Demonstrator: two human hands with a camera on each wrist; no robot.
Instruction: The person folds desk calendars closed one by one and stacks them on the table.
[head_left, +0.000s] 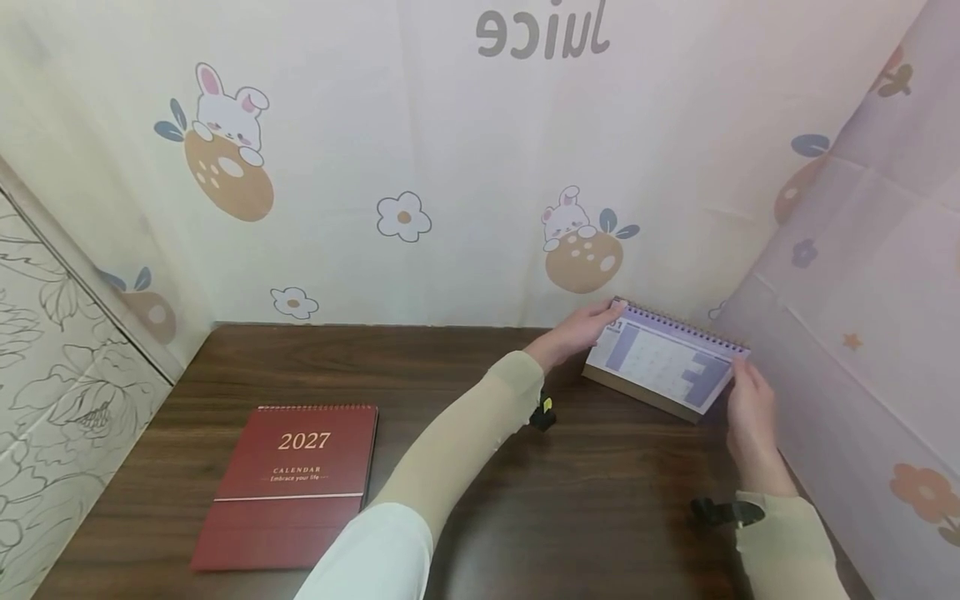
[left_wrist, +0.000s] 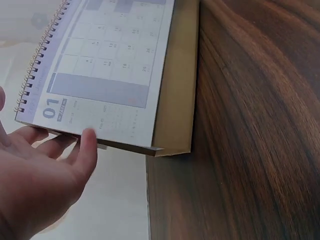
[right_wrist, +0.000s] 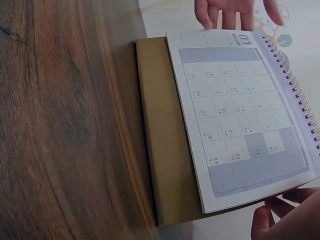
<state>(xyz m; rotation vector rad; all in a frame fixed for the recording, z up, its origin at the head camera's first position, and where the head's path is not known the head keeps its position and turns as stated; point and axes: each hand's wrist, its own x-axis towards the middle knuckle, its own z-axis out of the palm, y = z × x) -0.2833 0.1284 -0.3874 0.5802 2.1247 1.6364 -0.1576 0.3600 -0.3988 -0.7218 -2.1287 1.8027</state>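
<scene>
A purple-and-white spiral desk calendar [head_left: 660,358] with a brown cardboard base stands tilted back on the table near the back right corner. Its page shows 01. My left hand [head_left: 576,333] holds its left side edge near the upper corner, and in the left wrist view some fingertips [left_wrist: 89,145] pass behind the edge. At the opposite edge my right hand [head_left: 752,414] grips the calendar, its fingers [right_wrist: 261,220] curled at the side and partly hidden. A red 2027 calendar [head_left: 288,500] lies to the left, the left arm crossing close to its right corner.
The dark wooden table [head_left: 592,517] ends at a printed cloth [head_left: 465,142] with rabbits and flowers at the back. Another stretch of cloth [head_left: 862,350] borders the right side. A patterned panel [head_left: 60,367] stands at the left. Black straps [head_left: 723,511] sit at the wrists.
</scene>
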